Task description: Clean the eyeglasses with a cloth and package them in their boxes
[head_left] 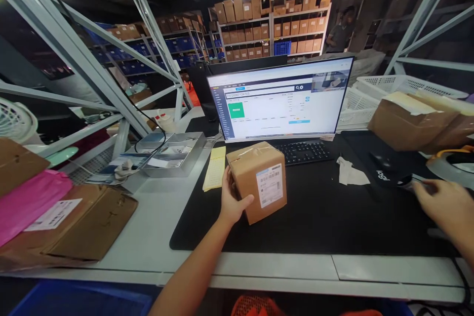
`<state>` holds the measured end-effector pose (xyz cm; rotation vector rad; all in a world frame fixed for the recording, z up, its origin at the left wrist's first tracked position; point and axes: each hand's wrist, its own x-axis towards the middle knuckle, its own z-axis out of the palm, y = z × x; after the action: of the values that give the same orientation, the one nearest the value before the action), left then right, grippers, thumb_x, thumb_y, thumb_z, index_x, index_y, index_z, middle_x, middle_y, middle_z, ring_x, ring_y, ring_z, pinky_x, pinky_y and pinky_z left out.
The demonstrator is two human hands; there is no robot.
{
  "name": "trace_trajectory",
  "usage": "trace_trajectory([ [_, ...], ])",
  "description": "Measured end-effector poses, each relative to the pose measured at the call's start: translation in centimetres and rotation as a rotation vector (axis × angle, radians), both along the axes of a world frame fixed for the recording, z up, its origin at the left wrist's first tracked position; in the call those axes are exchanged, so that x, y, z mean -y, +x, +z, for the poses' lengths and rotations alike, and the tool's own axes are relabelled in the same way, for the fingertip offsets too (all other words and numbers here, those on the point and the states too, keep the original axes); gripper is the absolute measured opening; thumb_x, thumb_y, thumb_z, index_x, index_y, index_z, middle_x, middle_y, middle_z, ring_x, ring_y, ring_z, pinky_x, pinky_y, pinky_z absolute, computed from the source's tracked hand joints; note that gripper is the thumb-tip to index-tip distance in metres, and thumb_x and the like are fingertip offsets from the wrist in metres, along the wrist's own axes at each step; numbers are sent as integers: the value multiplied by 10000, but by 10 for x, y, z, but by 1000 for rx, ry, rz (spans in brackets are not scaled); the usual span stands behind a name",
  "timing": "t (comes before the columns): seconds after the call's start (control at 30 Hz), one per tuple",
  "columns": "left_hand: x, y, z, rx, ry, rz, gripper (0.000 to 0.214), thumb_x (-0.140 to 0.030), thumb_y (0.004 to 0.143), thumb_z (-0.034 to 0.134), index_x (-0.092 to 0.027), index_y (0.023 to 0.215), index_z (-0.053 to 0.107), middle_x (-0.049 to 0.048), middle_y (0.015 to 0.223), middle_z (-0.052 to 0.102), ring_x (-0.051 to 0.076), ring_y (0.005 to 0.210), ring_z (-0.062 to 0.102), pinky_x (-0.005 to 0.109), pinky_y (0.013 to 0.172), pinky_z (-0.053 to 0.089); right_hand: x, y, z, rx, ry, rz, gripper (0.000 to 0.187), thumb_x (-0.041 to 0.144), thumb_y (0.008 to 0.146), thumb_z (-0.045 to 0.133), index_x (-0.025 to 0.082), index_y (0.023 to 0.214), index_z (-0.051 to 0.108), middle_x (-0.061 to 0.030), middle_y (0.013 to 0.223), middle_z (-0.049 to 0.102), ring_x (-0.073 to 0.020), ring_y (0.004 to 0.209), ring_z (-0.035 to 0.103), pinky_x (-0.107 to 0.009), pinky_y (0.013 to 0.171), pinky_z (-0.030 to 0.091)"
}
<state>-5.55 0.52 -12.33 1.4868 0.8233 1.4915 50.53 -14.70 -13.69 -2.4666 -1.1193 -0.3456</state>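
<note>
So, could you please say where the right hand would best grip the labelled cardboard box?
The labelled cardboard box is probably best gripped by its right side, approached from the right: the left hand holds the left side, and the front bears the shipping label.

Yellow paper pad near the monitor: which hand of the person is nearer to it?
Left. The left hand, holding the cardboard box, is close beside the yellow paper pad; the right hand is far from it, over the right side of the black mat.
</note>
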Motion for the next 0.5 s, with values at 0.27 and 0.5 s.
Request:
trace_trajectory([
  [0.27,2,-3,-10,-78,75,-174,1228,-582,625,882,-263,1585,186,201,1592,355,408,1479,367,571,1222,308,-118,-37,-7,-86,-135,200,453,390,926,437,76,1159,664,-304,1353,515,-378,1286,427,-499,963,376],
  [0.5,-4,-12,-18,-207,109,-338,1258,-643,697,826,-275,1626,62,182,1675,182,399,1562,179,595,1278,137,-134,0,-28,-65,-84,-19,679,490,943,376,63,1450,524,-349,1536,277,-512,1343,312,-619,928,307],
])
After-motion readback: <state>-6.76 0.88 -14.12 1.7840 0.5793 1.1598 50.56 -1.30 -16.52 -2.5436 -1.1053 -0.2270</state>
